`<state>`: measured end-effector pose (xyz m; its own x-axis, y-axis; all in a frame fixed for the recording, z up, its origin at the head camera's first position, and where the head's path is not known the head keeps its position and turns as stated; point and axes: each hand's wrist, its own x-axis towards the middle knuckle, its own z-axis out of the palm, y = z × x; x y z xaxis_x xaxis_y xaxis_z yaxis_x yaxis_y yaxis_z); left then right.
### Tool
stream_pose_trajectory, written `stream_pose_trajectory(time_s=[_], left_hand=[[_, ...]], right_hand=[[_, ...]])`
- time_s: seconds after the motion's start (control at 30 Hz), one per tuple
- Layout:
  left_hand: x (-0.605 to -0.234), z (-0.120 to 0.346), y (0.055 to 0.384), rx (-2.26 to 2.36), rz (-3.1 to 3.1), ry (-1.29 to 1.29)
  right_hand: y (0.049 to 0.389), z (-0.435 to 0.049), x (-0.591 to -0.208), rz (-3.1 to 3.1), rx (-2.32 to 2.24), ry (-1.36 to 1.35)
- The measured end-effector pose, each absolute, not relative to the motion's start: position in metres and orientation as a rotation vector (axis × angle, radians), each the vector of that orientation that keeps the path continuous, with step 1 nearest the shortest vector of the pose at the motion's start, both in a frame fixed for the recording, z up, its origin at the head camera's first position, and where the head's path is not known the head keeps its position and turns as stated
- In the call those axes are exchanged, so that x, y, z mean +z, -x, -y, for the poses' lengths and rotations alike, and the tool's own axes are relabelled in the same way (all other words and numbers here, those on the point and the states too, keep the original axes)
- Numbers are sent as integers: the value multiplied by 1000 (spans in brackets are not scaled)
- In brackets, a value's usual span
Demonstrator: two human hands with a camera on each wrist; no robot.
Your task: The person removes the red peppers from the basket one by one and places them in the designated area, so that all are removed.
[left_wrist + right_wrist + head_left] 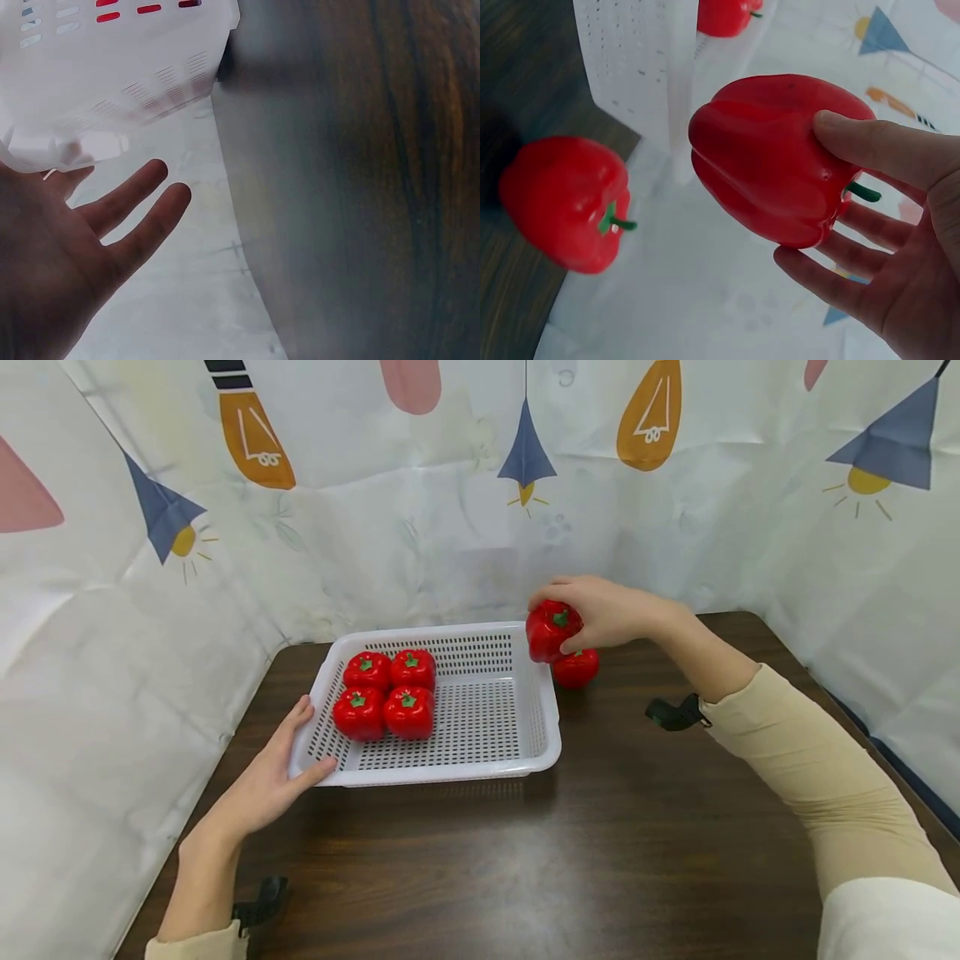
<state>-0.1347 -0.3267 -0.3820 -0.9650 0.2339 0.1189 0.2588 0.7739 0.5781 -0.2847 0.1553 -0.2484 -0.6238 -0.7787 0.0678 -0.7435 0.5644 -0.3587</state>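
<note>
In the head view, a white perforated plastic basket (pixel 450 771) holds several red bell peppers (pixel 409 712) with green stems, grouped in its left half. My left hand (pixel 258 789) touches the basket's front-left corner, thumb near the rim and fingers along the outer left side. The left wrist view shows that hand's fingers (pixel 142 225) extended and spread beside the basket wall. Above the basket's right rim, my right hand (pixel 611 610) holds a red bell pepper (pixel 551 631) between thumb and fingers. Another bell pepper (pixel 570 202) stands on the table, just outside the basket's right end.
The dark wooden table (pixel 600 860) extends in front of the basket and to its right. White patterned sheets (pixel 450 527) hang behind it and along both sides. Dark wrist devices (pixel 675 713) sit at both cuffs.
</note>
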Motion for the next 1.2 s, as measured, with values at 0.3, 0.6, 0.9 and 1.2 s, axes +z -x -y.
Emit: stream_pose_trajectory(time_s=[0.3, 0.6, 0.9, 1.2], left_hand=[[-385, 328, 134, -966, 2919, 390], [-387, 328, 132, -967, 2910, 406], [-386, 328, 131, -954, 2910, 392], [-384, 327, 132, -957, 2922, 387]], right_hand=[[287, -186, -251, -2747, -614, 1312], [286, -217, -257, -2797, -663, 1149], [287, -242, -264, -2800, -662, 1100], [287, -260, -283, -2817, -687, 1003]])
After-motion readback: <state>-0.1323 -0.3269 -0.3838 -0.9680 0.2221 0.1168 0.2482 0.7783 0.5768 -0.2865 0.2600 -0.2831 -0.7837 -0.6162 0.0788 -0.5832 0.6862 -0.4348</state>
